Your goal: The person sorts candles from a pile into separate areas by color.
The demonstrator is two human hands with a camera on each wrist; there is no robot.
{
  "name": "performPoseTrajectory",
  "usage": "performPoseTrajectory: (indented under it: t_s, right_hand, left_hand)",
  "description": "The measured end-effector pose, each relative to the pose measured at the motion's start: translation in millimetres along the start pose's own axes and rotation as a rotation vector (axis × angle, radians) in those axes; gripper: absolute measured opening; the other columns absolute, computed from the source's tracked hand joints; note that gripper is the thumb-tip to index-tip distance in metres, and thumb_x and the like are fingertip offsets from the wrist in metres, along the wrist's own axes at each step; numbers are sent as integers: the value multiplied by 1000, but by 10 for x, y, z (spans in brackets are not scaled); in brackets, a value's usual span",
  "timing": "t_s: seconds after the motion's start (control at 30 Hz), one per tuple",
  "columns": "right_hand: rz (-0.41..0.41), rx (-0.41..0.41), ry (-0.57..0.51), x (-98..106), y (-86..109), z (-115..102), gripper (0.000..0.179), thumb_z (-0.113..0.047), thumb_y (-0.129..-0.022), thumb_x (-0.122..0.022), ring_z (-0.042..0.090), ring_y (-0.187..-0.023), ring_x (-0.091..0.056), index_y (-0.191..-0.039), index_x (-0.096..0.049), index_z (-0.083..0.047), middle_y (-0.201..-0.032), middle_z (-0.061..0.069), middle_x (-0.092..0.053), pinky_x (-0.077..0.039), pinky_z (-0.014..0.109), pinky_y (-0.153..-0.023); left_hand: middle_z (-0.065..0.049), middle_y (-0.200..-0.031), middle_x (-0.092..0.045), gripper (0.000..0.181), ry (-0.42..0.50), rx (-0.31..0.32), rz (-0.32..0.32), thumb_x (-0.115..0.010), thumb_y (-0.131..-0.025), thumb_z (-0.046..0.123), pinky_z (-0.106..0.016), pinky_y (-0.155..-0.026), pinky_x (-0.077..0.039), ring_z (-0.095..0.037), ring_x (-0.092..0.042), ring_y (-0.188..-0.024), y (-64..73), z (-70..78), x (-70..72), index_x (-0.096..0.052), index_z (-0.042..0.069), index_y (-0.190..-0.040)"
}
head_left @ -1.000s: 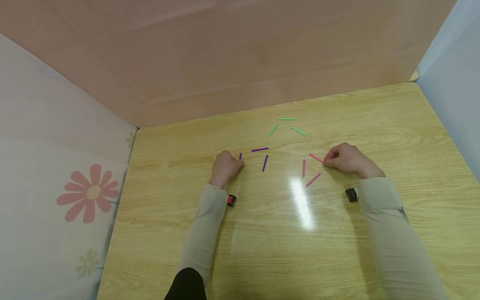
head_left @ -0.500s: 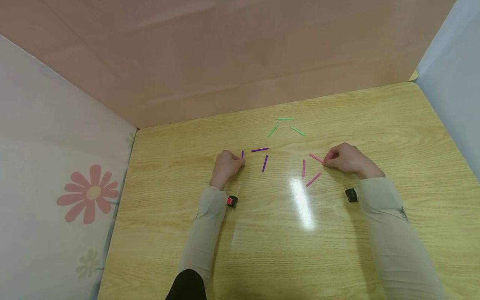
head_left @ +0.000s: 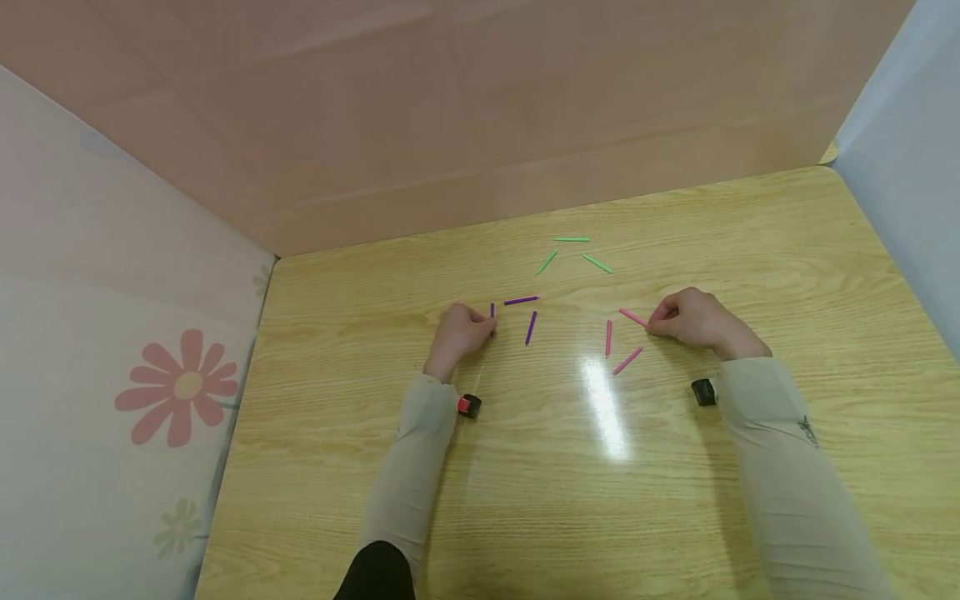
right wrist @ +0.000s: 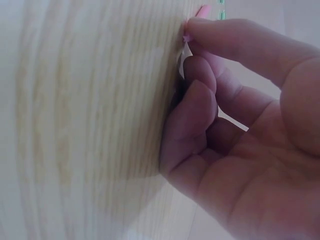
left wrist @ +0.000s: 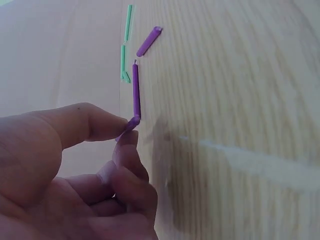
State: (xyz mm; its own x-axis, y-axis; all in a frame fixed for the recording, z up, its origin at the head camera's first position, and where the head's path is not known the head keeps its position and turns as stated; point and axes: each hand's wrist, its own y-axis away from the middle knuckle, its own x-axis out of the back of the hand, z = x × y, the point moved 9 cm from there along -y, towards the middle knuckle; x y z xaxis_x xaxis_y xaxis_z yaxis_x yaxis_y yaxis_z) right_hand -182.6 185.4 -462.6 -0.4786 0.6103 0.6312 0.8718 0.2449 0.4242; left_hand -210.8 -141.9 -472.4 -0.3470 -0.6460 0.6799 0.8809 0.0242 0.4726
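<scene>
My left hand (head_left: pixel 461 337) pinches a thin purple stick (head_left: pixel 492 310) between thumb and index finger, low over the table. Two other purple sticks lie just right of it, one slanted crosswise (head_left: pixel 521 300) and one lengthwise (head_left: pixel 531 328). In the left wrist view, one purple stick (left wrist: pixel 136 92) shows a narrow, wick-like tip. On the right, my right hand (head_left: pixel 693 319) pinches the end of a pink stick (head_left: pixel 632 317); its fingers hide that end. Two more pink sticks, one upright in view (head_left: pixel 608 339) and one slanted (head_left: pixel 628 361), lie beside it.
Farther back, green sticks lie in a loose triangle: a crosswise one (head_left: pixel 572 239), a left one (head_left: pixel 547 262) and a right one (head_left: pixel 597 263). The wooden table (head_left: pixel 570 517) meets a pinkish-brown panel (head_left: pixel 450 125) behind and a flowered sheet (head_left: pixel 75 292) at left.
My left hand has shifted slightly to the right with the purple stick, closer to the other purple ones. The right hand keeps its place at the pink stick.
</scene>
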Motion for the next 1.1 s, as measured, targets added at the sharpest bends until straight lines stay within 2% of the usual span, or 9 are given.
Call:
performPoseTrajectory:
  t_s: [0.27, 0.5, 0.73, 1.1]
  right_hand:
    - [4, -6, 9, 10, 11, -3, 23, -24, -89, -66, 19, -81, -49, -94, -68, -1, -89, 9, -66, -37, 28, -71]
    - [2, -8, 7, 9, 11, -2, 23, -24, -89, -66, 18, -81, -49, -94, -68, -1, -89, 8, -65, -37, 28, -71]
    - [1, -9, -2, 6, 5, 11, 24, -24, -89, -66, 19, -81, -49, -94, -68, -1, -89, 8, -65, -37, 28, -70]
    - [-1, -3, -5, -11, 2, 11, 23, -23, -89, -66, 18, -81, -49, -93, -68, -1, -88, 8, -65, -37, 28, -70]
  left_hand:
    - [7, -51, -43, 29, -1, -11, -7, -65, -87, 27, -23, -44, -26, -9, -32, -48, 6, 13, -77, -72, 9, -66]
    - [7, -51, -44, 29, -50, -6, -20, -64, -88, 28, -24, -45, -27, -9, -34, -49, 27, 52, -117, -72, 9, -66]
    - [7, -47, -40, 32, -57, -7, -34, -64, -88, 28, -23, -43, -25, -9, -32, -47, 0, 71, -161, -70, 10, -62]
    - [6, -48, -42, 34, -66, 28, -45, -65, -87, 31, -24, -43, -25, -10, -35, -47, -2, 71, -201, -71, 11, -61]
